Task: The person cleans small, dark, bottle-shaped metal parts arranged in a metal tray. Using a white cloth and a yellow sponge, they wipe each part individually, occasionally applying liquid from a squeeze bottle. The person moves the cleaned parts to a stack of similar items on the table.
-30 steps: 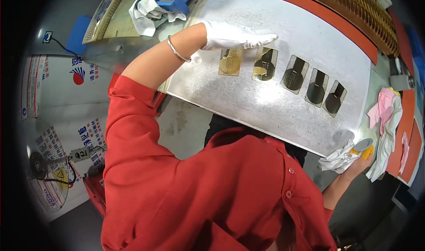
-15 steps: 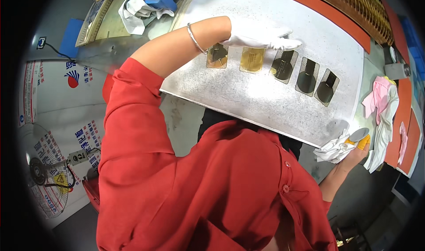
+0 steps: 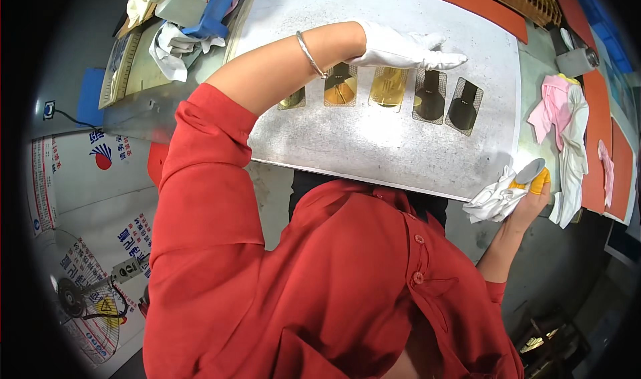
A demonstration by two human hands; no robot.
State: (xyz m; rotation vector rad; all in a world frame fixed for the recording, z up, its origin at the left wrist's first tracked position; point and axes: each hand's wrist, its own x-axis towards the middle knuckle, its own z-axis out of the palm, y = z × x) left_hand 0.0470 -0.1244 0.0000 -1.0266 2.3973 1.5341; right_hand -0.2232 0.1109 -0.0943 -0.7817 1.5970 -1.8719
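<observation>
White-gloved left hand (image 3: 410,50) flat across row of plates (image 3: 429,102)

Left to right: crumpled white rag (image 3: 170,50), smooth silver bangle (image 3: 310,55), speckled pale board (image 3: 347,138), bunched white cloth (image 3: 493,197), dull grey oval disc (image 3: 531,172), draped pink cloth (image 3: 553,108).
Plates: five, on board, rectangular, mesh-patterned borders, dark bottle-like shapes, gold glare on middle one.
Left hand: fingers straight, loosely together.
Right hand (image 3: 538,189): yellow finger covers, gripping disc against cloth at board's near right corner.
Hidden: left plates' upper ends, left palm. Glove-to-plate contact: can't tell.
</observation>
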